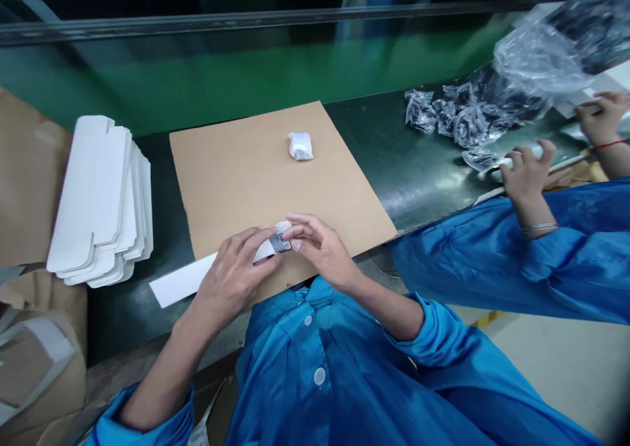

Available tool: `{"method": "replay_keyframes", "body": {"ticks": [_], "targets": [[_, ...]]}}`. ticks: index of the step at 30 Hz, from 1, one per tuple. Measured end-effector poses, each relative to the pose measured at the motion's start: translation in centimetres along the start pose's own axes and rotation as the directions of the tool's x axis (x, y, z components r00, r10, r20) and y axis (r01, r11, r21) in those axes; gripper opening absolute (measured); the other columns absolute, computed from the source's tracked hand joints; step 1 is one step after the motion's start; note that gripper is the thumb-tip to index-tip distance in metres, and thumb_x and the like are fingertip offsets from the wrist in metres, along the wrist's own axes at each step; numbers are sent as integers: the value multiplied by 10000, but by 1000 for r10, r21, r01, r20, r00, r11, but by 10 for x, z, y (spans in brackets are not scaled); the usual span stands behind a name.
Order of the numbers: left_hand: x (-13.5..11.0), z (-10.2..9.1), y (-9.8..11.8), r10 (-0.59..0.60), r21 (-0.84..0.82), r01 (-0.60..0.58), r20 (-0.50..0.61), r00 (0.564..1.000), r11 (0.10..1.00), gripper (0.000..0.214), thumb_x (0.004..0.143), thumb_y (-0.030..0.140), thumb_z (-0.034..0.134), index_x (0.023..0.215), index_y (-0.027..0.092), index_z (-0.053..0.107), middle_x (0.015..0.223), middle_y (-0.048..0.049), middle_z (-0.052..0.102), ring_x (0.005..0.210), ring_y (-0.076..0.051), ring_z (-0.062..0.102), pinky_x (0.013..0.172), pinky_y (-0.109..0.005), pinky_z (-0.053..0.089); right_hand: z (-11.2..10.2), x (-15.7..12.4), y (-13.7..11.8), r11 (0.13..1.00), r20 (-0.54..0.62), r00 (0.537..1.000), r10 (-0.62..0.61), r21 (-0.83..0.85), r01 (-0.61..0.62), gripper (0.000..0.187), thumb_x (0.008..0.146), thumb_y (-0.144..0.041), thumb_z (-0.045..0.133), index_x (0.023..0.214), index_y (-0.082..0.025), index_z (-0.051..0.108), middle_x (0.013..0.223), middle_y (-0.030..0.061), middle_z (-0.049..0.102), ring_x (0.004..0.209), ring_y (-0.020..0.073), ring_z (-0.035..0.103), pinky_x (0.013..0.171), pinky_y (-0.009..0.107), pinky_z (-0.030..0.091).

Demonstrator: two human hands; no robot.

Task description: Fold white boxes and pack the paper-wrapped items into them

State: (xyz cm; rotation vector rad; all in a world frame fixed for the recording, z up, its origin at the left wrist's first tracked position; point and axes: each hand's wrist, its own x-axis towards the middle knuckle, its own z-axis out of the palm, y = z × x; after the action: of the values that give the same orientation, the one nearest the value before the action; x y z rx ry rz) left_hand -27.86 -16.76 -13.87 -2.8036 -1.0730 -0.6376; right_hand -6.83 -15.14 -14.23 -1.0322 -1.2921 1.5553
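A long, narrow white box [182,282] lies slantwise over the front edge of a brown cardboard sheet [236,170]. My left hand [233,272] grips it from above near its right end. At that end, where a grey printed patch [279,243] shows, the bent fingers of my right hand [322,249] close on the box. Parts of the box are hidden under both hands. Farther back on the sheet rests a small white wrapped packet [300,146], apart from my hands.
Flat white cartons [91,190] are stacked at the left, beside an open brown cardboard box [29,183]. Clear plastic bags with dark contents [477,118] lie at the back right. Close by on the right, a co-worker's hands [529,174] are over the dark green table [378,138].
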Motion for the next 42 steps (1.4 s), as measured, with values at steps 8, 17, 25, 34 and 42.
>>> {"method": "replay_keyframes", "body": {"ticks": [8,17,25,34,42], "targets": [[-1,-2,5,-29,22,31,-86,996,999,302,893,45,533,1091,219,679,1320,-163,574,1240,-321,536,932,-465,487,8,4,-7,999,105,994,41,25,-44,529,850,-195,632,1362,-195,498,1291,109,656,1166,194,652,1069,426,508],[-5,15,14,-45,-9,44,-108,993,999,541,895,24,542,1395,223,486,1482,-203,433,1438,-315,390,1120,-491,411,5,15,-5,990,200,972,126,40,-137,516,915,-209,572,1419,-203,456,1260,102,686,1214,199,637,1078,428,491],[-43,-12,6,-358,353,313,67,931,882,670,968,447,514,1506,95,323,1224,-217,667,994,-338,672,807,-429,507,3,13,-3,993,179,980,87,-93,-71,517,912,-167,538,1420,-171,443,1215,115,694,1130,187,657,1053,418,489],[-18,-8,28,-299,381,284,-21,954,880,637,1000,422,464,1498,52,321,1104,-189,718,895,-277,692,737,-360,473,21,24,-19,976,149,986,76,-212,-43,541,831,-148,612,1368,-133,553,866,19,693,820,144,650,805,301,538],[-23,-73,-36,-648,352,731,-341,681,584,704,942,484,518,1516,121,331,1468,-234,508,1323,-392,517,1042,-517,437,-184,86,-137,688,-383,866,-321,-723,-65,402,863,-56,601,1256,-80,684,904,158,716,668,87,527,686,372,394]]}}
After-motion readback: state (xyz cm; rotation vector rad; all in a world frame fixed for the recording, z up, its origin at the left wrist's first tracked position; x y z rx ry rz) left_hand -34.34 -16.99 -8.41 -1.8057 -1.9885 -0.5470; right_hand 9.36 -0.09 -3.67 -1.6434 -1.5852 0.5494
